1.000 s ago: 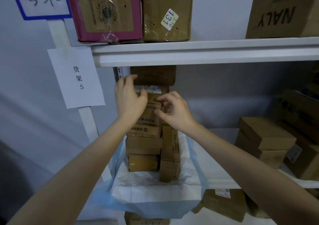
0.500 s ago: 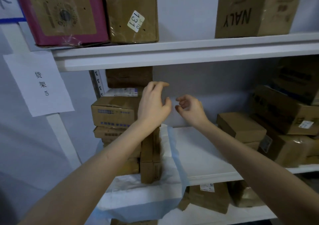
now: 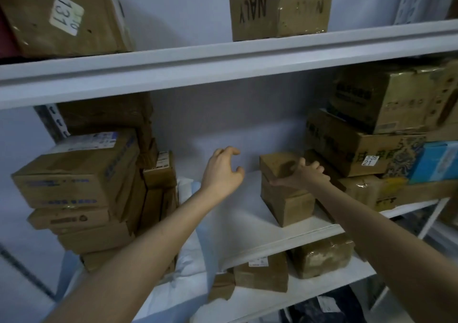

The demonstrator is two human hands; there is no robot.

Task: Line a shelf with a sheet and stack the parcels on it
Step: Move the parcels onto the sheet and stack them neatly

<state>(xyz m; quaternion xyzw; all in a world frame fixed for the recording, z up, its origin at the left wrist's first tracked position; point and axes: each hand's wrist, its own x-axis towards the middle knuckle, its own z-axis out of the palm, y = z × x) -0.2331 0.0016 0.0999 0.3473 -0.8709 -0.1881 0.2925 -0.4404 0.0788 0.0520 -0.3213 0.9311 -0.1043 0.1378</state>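
Fingers [image 3: 314,167] of the right hand [image 3: 301,177] curl round the small box [image 3: 275,161]; left hand [image 3: 223,172] loosely curled, empty. We judge it light, stiff: grip opposite sides.

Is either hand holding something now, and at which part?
The right hand grips the small box over its top, with the thumb on the front side; the left hand holds nothing.
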